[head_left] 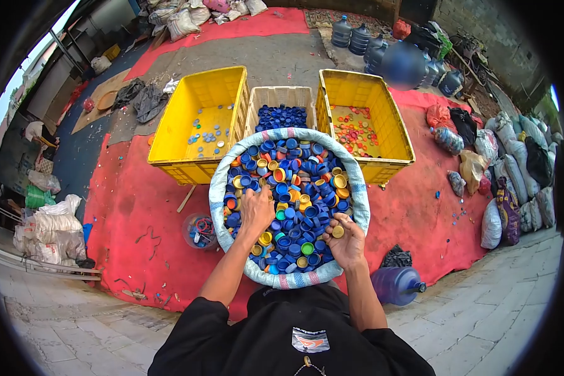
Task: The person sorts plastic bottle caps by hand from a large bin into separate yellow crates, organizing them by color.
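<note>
A round sack with a rolled rim [217, 199] stands in front of me, full of plastic caps, mostly blue, with some yellow, orange and green. My left hand [257, 210] reaches into the caps left of centre, its fingers bent down among them; whether they grip one is hidden. Over the right side of the sack, my right hand [346, 240] is turned palm up with a yellow cap [338, 232] held against its fingers. Beyond the sack are a yellow crate [197, 100] with grey-blue caps, a whitish crate [282, 95] with blue caps and another yellow crate [363, 94] with red and orange caps.
Red sheeting [131, 213] covers the ground. A clear tub [199, 230] sits left of the sack, and a large purple bottle [397, 286] lies to its right. Filled bags [517, 169] line the right side. Water bottles [360, 39] stand at the back. A person [39, 133] is at far left.
</note>
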A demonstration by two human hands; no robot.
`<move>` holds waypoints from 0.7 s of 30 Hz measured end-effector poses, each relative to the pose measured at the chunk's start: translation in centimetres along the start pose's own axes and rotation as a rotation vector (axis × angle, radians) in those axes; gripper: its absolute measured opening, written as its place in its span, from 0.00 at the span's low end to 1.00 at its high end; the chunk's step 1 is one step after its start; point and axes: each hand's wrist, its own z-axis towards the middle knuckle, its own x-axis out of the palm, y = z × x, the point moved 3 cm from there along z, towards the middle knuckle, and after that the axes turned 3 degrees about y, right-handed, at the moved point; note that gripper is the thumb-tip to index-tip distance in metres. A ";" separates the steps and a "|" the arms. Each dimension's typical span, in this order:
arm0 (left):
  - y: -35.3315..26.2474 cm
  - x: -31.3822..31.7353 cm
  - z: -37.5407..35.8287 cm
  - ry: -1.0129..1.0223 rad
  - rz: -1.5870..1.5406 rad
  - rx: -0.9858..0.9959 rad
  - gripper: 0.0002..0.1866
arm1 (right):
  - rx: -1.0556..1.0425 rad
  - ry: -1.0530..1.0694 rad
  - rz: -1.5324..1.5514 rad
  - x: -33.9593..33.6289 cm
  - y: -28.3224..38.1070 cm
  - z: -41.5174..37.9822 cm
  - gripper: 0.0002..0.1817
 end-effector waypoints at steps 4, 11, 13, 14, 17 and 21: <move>0.2 -0.3 -0.3 -0.002 0.030 0.005 0.20 | -0.019 -0.035 -0.099 0.5 -0.2 0.4 0.11; 0.8 -0.7 -0.5 -0.015 -0.129 0.027 0.19 | -0.240 -0.072 -1.027 1.2 0.2 4.1 0.14; 0.8 -1.2 -0.7 -0.036 -0.158 0.017 0.18 | -0.375 -0.035 -1.448 3.1 1.0 4.8 0.16; 0.9 -1.3 -0.8 -0.030 -0.308 -0.069 0.16 | -0.409 0.005 -1.510 3.9 1.3 5.2 0.17; 1.1 -2.1 -1.9 0.036 -0.770 -0.354 0.14 | -0.524 0.173 -1.681 4.6 1.1 7.1 0.19; 1.6 -2.6 -4.5 0.076 -1.746 -0.587 0.13 | -0.321 0.281 -1.873 6.0 0.7 8.9 0.19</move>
